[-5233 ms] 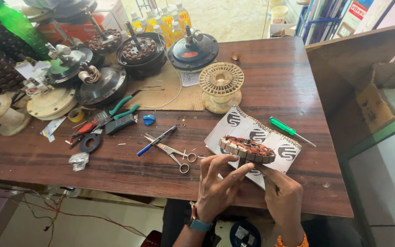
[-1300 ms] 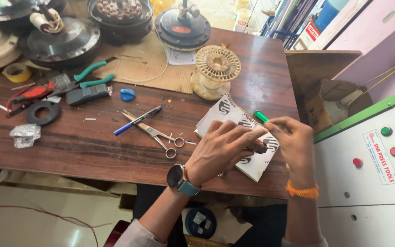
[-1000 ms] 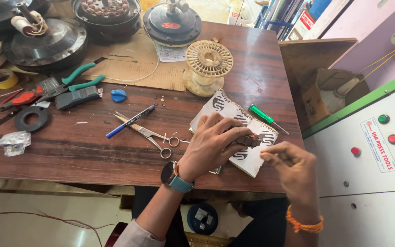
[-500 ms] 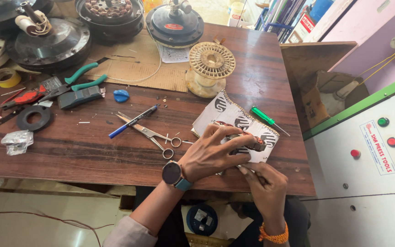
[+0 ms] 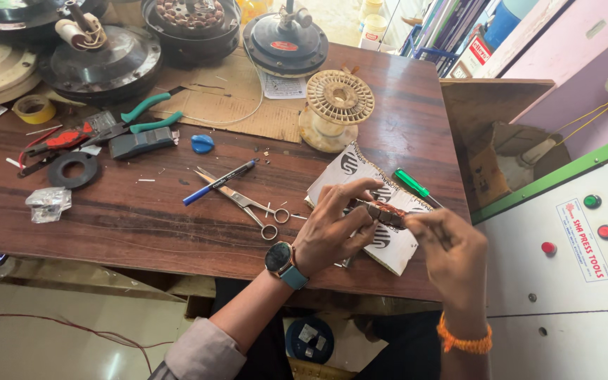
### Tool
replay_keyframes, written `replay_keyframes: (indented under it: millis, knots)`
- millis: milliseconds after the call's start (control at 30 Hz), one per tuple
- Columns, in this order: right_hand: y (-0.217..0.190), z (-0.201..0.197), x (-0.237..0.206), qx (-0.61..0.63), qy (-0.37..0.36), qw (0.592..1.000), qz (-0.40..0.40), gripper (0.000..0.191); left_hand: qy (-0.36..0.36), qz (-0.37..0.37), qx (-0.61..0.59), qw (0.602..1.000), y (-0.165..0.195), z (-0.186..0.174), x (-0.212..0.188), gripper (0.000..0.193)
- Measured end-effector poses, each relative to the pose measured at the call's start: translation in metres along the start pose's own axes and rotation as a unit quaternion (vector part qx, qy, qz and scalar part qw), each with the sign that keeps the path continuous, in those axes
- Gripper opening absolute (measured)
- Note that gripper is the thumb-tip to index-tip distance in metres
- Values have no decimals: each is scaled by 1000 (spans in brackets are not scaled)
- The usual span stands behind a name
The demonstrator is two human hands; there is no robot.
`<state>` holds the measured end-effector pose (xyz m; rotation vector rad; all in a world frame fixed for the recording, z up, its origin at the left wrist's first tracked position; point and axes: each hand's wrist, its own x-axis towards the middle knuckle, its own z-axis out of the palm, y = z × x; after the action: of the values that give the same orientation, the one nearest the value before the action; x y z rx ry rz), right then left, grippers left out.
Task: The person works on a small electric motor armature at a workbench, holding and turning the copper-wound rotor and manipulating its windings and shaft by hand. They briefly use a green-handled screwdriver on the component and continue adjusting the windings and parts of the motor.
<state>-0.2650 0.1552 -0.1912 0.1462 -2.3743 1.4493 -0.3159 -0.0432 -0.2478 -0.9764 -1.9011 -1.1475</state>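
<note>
Gripped between both hands is a small wound stator (image 5: 386, 211), a ring with reddish-brown copper coils, held just above a white printed sheet (image 5: 395, 246) at the near right corner of the wooden table (image 5: 142, 211). Left hand (image 5: 332, 229) is curled over the stator's left side, the fingers bent across its top and the thumb underneath, so that much of the ring is hidden. Right hand (image 5: 452, 250) is closed against the stator's right edge, fingertips pinched at the rim (whether something thin is held there as well cannot be told). The stator thus sits between the two hands, touching both, with only its middle part left in view. A watch with a teal strap (image 5: 284, 262) is worn on the left wrist, and an orange band (image 5: 464, 341) on the right.

Just beyond the sheet a green-handled screwdriver (image 5: 413, 184) is laid, near the hands but apart from them. To the left of the hands, scissors (image 5: 244, 204) and a blue pen (image 5: 219, 183) are lying close together on the bare wood. Farther back a cream plastic spool (image 5: 338, 105) is stood upright, and green-handled pliers (image 5: 142, 116) are seen well apart at the left, beside a roll of tape (image 5: 34, 108).
</note>
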Motion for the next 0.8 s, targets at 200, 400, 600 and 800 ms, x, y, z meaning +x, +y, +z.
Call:
replay_keyframes:
  millis: [200,400,600,800]
  knots:
    - [-5,11,45,-51,-60,996,48,16,9,-2,3,1000,0,-1,1,18]
    - [14,22,70,69,-157,982,73,15,-6,-19,5,1000,0,-2,2,15]
    - [37,19,72,108,-157,978,85,13,-22,-4,11,1000,-4,0,2,21]
    - [41,23,79,47,-106,991,70,15,-56,-5,31,998,-4,0,2,45]
